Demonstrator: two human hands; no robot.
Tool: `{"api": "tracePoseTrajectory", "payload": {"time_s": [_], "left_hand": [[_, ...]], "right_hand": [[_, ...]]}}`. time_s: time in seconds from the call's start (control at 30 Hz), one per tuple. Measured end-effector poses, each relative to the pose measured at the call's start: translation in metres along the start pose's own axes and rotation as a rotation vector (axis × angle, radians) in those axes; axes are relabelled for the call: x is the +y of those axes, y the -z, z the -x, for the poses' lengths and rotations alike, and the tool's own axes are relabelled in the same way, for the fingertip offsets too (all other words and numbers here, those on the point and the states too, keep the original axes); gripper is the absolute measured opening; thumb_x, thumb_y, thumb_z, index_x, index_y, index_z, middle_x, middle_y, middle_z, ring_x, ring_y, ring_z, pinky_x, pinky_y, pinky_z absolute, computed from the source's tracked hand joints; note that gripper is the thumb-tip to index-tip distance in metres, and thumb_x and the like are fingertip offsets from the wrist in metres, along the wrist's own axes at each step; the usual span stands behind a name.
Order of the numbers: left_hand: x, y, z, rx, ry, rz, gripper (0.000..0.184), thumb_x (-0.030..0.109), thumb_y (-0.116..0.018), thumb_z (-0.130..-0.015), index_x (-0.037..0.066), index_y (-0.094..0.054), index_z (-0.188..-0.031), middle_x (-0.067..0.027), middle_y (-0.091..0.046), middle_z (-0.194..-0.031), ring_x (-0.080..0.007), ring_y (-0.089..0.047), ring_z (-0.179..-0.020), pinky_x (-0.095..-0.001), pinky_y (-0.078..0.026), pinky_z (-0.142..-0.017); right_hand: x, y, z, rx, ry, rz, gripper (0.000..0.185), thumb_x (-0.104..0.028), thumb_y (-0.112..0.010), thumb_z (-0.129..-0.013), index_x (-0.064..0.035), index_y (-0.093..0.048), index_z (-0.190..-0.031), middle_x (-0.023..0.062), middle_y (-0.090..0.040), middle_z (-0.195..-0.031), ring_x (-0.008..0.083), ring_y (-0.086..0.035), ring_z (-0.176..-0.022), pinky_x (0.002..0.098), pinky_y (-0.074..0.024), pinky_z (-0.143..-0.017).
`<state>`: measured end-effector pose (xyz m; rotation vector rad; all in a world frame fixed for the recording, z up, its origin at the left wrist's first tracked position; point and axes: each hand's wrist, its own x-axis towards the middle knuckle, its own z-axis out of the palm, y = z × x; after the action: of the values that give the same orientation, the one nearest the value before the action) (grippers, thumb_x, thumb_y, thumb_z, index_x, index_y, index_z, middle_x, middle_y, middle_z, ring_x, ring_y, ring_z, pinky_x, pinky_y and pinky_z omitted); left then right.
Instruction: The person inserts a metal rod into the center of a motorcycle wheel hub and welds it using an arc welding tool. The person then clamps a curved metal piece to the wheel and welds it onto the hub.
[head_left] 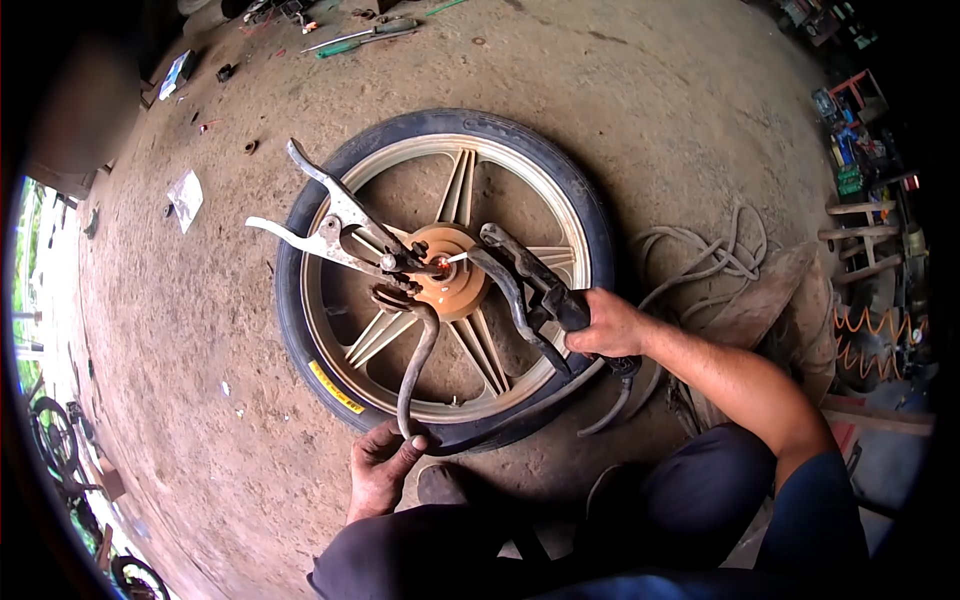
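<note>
A spoked motorcycle wheel (590,215) lies flat on the floor, with a tan hub (470,290) at its middle. Pliers-like clamps with pale handles (335,210) stand over the hub's centre. My left hand (385,468) pinches the lower end of a curved grey metal bar (413,375), which runs up to the clamp area. My right hand (608,325) is wrapped around a dark-handled tool resembling a welding electrode holder (530,270). Near its front end, a short pale tip meets the hub centre, where an orange glow (441,265) shows. The exact contact is partly hidden by the clamps.
Loose grey cable (700,255) coils on the floor to the right, beside a brown board-like piece (770,290). Screwdrivers (365,38) lie at the far side. A clear plastic bag (186,200) is at left. Tools and orange coiled hose (870,320) line the right edge.
</note>
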<state>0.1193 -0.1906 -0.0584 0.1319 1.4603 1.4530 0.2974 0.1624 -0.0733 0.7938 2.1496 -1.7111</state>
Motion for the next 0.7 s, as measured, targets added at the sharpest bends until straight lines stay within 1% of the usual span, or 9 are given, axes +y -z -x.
{"api": "tracePoseTrajectory", "payload": {"time_s": [0.13, 0.3, 0.33, 0.37, 0.43, 0.47, 0.57, 0.63, 0.7], "left_hand": [[0.0, -0.001, 0.0, -0.001, -0.006, -0.007, 0.017, 0.009, -0.077, -0.093, -0.004, -0.072, -0.103, -0.0101, -0.076, -0.096, -0.019, -0.07, -0.092, -0.034, -0.054, -0.092], [0.0, -0.001, 0.001, 0.003, -0.001, 0.006, 0.017, 0.009, -0.077, -0.093, -0.004, -0.072, -0.103, -0.0102, -0.076, -0.096, -0.0192, -0.07, -0.092, -0.0343, -0.054, -0.092], [0.0, -0.001, 0.002, 0.002, 0.001, 0.005, 0.017, 0.009, -0.077, -0.093, -0.004, -0.072, -0.103, -0.0102, -0.076, -0.096, -0.0192, -0.07, -0.092, -0.0343, -0.054, -0.092], [0.0, -0.001, 0.003, -0.002, -0.003, -0.003, 0.017, 0.009, -0.077, -0.093, -0.004, -0.072, -0.103, -0.0103, -0.076, -0.096, -0.0194, -0.07, -0.092, -0.0345, -0.054, -0.092], [0.0, -0.001, 0.003, -0.007, -0.005, -0.013, 0.017, 0.009, -0.077, -0.093, -0.004, -0.072, -0.103, -0.0103, -0.076, -0.096, -0.0195, -0.07, -0.092, -0.0347, -0.054, -0.092], [-0.001, -0.002, 0.003, 0.005, 0.0, -0.022, 0.018, 0.01, -0.077, -0.093, -0.004, -0.072, -0.103, -0.0104, -0.076, -0.096, -0.0197, -0.071, -0.093, -0.0349, -0.054, -0.092], [-0.001, -0.001, -0.001, -0.002, -0.023, -0.019, 0.019, 0.011, -0.077, -0.093, -0.004, -0.072, -0.103, -0.0106, -0.076, -0.096, -0.0197, -0.071, -0.092, -0.035, -0.054, -0.092], [-0.001, 0.0, 0.001, -0.006, -0.012, -0.019, 0.019, 0.012, -0.077, -0.093, -0.004, -0.072, -0.103, -0.0108, -0.076, -0.095, -0.0193, -0.07, -0.092, -0.0351, -0.054, -0.092], [-0.001, 0.0, 0.001, -0.009, -0.011, -0.014, 0.02, 0.013, -0.077, -0.093, -0.004, -0.072, -0.103, -0.0108, -0.076, -0.095, -0.0191, -0.07, -0.092, -0.0349, -0.054, -0.092]], "right_hand": [[0.005, 0.0, -0.001, -0.004, 0.038, 0.016, 0.011, -0.007, -0.067, -0.077, -0.0021, -0.058, -0.076, 0.0005, -0.057, -0.062, 0.0113, -0.055, -0.057, 0.0314, -0.0468, -0.055], [0.004, -0.008, 0.002, -0.115, -0.132, -0.602, 0.012, -0.007, -0.069, -0.08, -0.0021, -0.063, -0.089, 0.0046, -0.064, -0.077, 0.0142, -0.062, -0.063, 0.0316, -0.0513, -0.056], [0.011, -0.01, 0.001, -0.132, -0.147, -0.694, 0.022, -0.012, -0.072, -0.078, -0.0005, -0.063, -0.095, 0.0113, -0.067, -0.08, 0.0215, -0.066, -0.066, 0.0368, -0.0532, -0.06], [0.012, -0.008, 0.002, -0.127, -0.146, -0.695, 0.022, -0.012, -0.072, -0.078, -0.0005, -0.063, -0.095, 0.0113, -0.067, -0.08, 0.0215, -0.066, -0.066, 0.0368, -0.0532, -0.06], [-0.004, -0.005, -0.002, 0.094, 0.137, 0.443, 0.031, -0.017, -0.075, -0.075, 0.0013, -0.063, -0.096, 0.0195, -0.067, -0.081, 0.0306, -0.067, -0.07, 0.0425, -0.0545, -0.066], [-0.012, -0.003, -0.002, 0.033, 0.123, 0.497, 0.036, -0.02, -0.075, -0.072, 0.0023, -0.061, -0.096, 0.0243, -0.066, -0.083, 0.0366, -0.068, -0.076, 0.0452, -0.0547, -0.072], [-0.003, -0.003, 0.002, 0.051, 0.1, 0.282, 0.03, -0.019, -0.074, -0.073, 0.0012, -0.055, -0.087, 0.0165, -0.059, -0.071, 0.0286, -0.057, -0.063, 0.0426, -0.0491, -0.063], [0.006, 0.001, -0.002, 0.085, 0.229, 0.353, 0.029, -0.019, -0.072, -0.074, 0.0, -0.055, -0.086, 0.0122, -0.054, -0.068, 0.0232, -0.05, -0.06, 0.041, -0.0461, -0.06], [0.002, 0.006, 0.006, 0.074, 0.256, 0.264, 0.027, -0.018, -0.072, -0.074, -0.0006, -0.055, -0.086, 0.0106, -0.056, -0.068, 0.0214, -0.052, -0.062, 0.0411, -0.0464, -0.061]]}}
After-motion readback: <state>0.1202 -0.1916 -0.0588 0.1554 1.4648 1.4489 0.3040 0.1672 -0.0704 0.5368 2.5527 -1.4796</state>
